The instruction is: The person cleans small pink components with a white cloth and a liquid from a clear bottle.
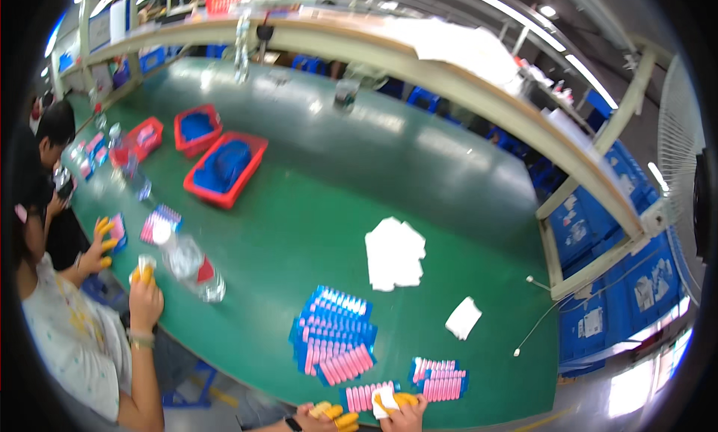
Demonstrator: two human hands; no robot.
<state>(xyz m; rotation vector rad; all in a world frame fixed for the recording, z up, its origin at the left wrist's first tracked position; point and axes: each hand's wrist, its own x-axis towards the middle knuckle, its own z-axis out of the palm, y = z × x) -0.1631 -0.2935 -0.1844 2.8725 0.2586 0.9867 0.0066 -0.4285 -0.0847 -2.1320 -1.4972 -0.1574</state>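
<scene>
At the table's near edge, a blue card with a row of pink pieces [360, 397] lies in front of me. My left hand [327, 417] is beside its lower left corner, yellow covers on the fingertips, fingers stretched out. In my right hand [404, 415], also with yellow finger covers, a folded white wipe [385, 402] is pinched against the card's right end. Farther off lies a fanned pile of similar pink-and-blue cards [336, 331]. Two more such cards [441, 381] overlap to the right of my right hand.
A stack of white wipes [395, 254] and a single wipe [464, 317] lie on the green table [299, 230]. A large clear bottle [191, 264] stands left. Red trays [247, 179] hold blue material. A co-worker [82, 342] handles cards at left. A white cable [535, 331] hangs over the right side.
</scene>
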